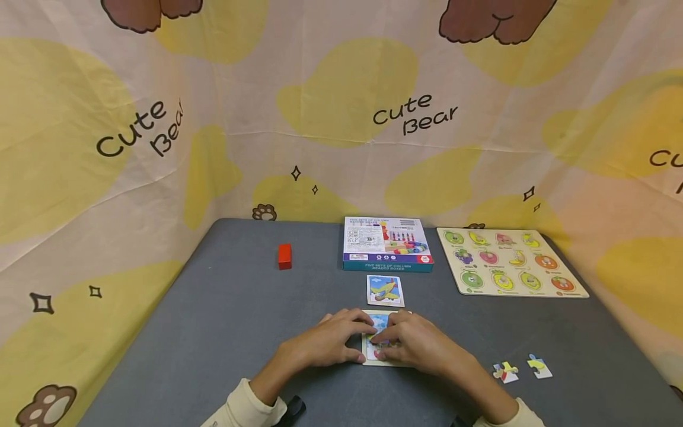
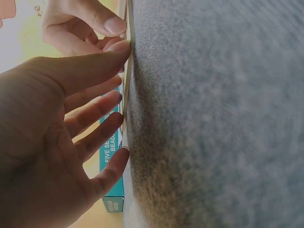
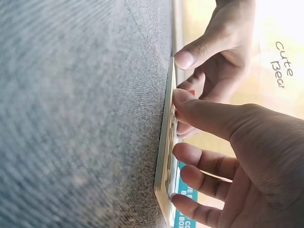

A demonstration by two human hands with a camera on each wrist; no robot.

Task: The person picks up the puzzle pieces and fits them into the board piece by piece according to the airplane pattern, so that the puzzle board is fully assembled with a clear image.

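Observation:
A small jigsaw puzzle in a pale wooden frame lies flat on the dark grey table, partly covered by both hands. My left hand rests at its left side, with the thumb by the near corner and the fingers spread along the frame. From the right, my right hand reaches over the board and touches the pieces with thumb and fingertips. In the right wrist view, the wooden edge shows below the fingers. Just beyond lies a card with a yellow plane. Under the right fingers, details of the pieces are hidden.
Two loose jigsaw pieces, one multicoloured and one with yellow, lie to the right. Behind the card is a beaded-toy box. A wooden fruit board sits at the far right, and a red block stands back left.

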